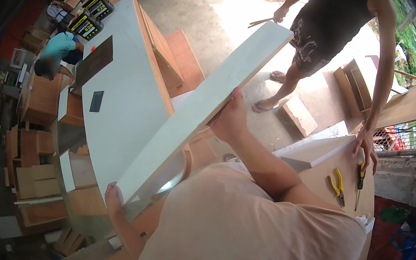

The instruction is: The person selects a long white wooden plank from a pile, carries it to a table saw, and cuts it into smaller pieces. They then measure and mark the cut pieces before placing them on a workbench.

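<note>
A long white board (202,100) with a bare wood edge slants across the view in front of me, from lower left to upper right. My left hand (114,200) is closed on its near lower end, the thumb on the white face. Farther up, my right hand (231,117) grips the board's right edge, fingers partly hidden beneath it. Under and left of the board stretches a large white tabletop (125,114), with a dark flat panel (95,65) and a small dark rectangle (96,101) on it.
At right, pliers with yellow handles (337,183) and a screwdriver (361,175) lie on a wooden surface (318,187), beside a co-worker's hand (367,147). That person's other hand (281,14) holds a thin strip. Another person (57,54) bends at far left. Paint-coloured boxes (87,25) and wooden drawers (42,102) stand around.
</note>
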